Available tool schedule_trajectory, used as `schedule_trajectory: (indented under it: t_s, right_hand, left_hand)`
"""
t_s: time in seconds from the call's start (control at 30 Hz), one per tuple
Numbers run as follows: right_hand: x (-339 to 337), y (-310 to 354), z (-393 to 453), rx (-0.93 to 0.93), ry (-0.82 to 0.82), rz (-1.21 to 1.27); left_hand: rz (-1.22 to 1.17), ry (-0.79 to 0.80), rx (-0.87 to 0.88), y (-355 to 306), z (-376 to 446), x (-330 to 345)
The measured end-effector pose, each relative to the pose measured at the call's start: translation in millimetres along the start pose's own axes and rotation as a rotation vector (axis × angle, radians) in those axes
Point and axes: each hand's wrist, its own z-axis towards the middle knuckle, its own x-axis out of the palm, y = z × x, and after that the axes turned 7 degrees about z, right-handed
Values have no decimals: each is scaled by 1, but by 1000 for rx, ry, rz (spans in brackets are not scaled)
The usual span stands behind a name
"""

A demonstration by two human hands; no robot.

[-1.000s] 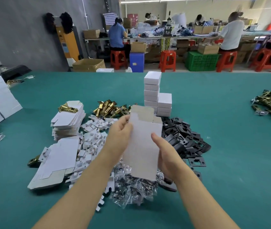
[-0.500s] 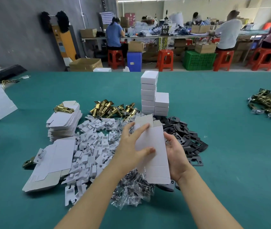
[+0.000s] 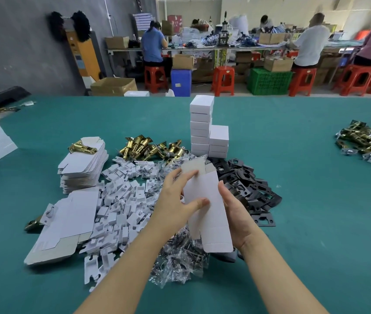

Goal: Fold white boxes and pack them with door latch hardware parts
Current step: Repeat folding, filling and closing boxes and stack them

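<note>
Nearest me, my two bare forearms reach in over the green counter (image 3: 316, 200). Between them I hold a white box (image 3: 209, 207), partly formed, raised above a heap of clear plastic bags (image 3: 177, 261). My left hand (image 3: 175, 205) grips its left side, thumb lying across the front panel, fingers up by the grey top flap. My right hand (image 3: 239, 220) holds the right edge, fingers curled behind, thumb along the side.

Left of the hands lies a spread of small white card inserts (image 3: 121, 207), and a flat unfolded carton blank (image 3: 62, 230) rests at its near left edge. Beyond that stands a stack of flat box blanks (image 3: 82, 168) with one brass latch (image 3: 82, 147) lying on top.

Right of the box, a pile of black strike plates (image 3: 250, 189) sits on the counter. Behind the inserts is a cluster of brass latches (image 3: 148, 147). Just beyond, finished white boxes (image 3: 207, 130) stand in two adjoining columns, the left one taller.

At the far right edge lies a second heap of brass hardware (image 3: 365, 141). Past the counter, people sit at a workbench (image 3: 225, 47) on red stools (image 3: 223, 80).
</note>
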Motion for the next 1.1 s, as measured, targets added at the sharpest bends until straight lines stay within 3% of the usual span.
schedule_trajectory:
  t_s: [0.2,0.7,0.93,1.1]
  right_hand:
    - [3,0,0,-7,80,-36]
    - [0,-4,4,-28,73,-98]
    - [-4,-12,7,-176,-119,-88]
    - [-1,-7,6,-268,-162,-121]
  left_hand:
    - [-63,27,-20,2,3,-3]
    - [-194,0,-124,-5,3,-10]
    - [-406,-26,-171,-1,0,-3]
    - [-531,-18,-203,4,1,-2]
